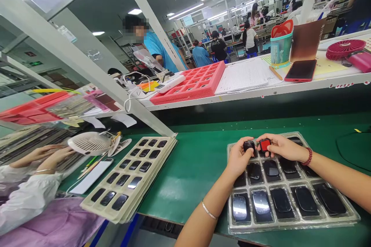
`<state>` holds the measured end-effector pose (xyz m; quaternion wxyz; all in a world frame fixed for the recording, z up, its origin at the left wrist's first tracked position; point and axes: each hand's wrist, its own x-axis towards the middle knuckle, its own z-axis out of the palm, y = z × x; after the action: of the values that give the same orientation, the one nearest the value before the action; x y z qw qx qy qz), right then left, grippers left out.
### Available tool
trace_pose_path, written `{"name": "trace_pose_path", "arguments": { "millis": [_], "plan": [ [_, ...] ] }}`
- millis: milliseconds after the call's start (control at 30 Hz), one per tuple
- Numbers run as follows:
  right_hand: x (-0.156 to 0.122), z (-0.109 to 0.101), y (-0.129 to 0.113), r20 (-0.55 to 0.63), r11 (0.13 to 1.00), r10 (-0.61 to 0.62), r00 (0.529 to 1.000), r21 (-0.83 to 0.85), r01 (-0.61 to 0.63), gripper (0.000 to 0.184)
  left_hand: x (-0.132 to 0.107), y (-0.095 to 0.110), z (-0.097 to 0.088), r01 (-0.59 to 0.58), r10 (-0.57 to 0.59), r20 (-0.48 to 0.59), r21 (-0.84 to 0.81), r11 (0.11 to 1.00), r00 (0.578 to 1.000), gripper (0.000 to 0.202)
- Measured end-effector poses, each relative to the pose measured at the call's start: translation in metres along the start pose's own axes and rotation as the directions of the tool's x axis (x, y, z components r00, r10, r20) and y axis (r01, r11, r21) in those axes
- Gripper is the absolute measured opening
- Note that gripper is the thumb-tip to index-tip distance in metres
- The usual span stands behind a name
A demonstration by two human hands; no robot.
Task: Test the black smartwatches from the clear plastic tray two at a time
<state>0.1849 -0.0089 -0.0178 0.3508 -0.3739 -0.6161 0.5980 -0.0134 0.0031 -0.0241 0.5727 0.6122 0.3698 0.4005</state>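
Note:
My left hand (238,157) pinches a small black smartwatch body (248,145) with faint light marks on its dark face. Close beside it, my right hand (283,147) grips another smartwatch body (264,145), its screen lit red. Both are held over the back part of a clear plastic tray (261,227). Rows of dark, glossy watch-like pieces (281,200) sit in the tray's pockets. My forearms and hands cover some of the back pockets. Whether the two held watches touch, I cannot tell.
Stacked cream trays (136,200) of dark watch pieces stand to the left. Beyond them are a white fan (89,143) and a co-worker's hands (48,156). A shelf (275,92) above the green bench carries a red foam tray (191,81), papers and a phone (301,70).

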Motion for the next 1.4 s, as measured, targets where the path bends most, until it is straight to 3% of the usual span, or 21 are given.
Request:
{"name": "trace_pose_path", "arguments": {
  "millis": [633, 1033, 1400],
  "plan": [
    [0.0021, -0.0044, 0.0018, 0.02, 0.997, 0.045, 0.999, 0.069, -0.047, 0.033, -0.001, 0.0011, -0.0004, 0.008, -0.008, 0.003, -0.023, 1.0, 1.0, 0.019],
    [0.0002, -0.0055, 0.0021, 0.024, 0.995, 0.029, 0.999, 0.099, -0.031, 0.03, -0.0003, -0.0005, -0.0021, -0.002, 0.003, 0.056, -0.013, 1.0, 0.998, 0.028],
    [-0.0006, -0.0048, 0.0027, 0.02, 0.998, 0.043, 0.999, 0.047, -0.044, 0.03, 0.0007, 0.0032, -0.0013, 0.039, -0.04, 0.008, 0.02, 0.999, 0.999, 0.026]
  ]
}}
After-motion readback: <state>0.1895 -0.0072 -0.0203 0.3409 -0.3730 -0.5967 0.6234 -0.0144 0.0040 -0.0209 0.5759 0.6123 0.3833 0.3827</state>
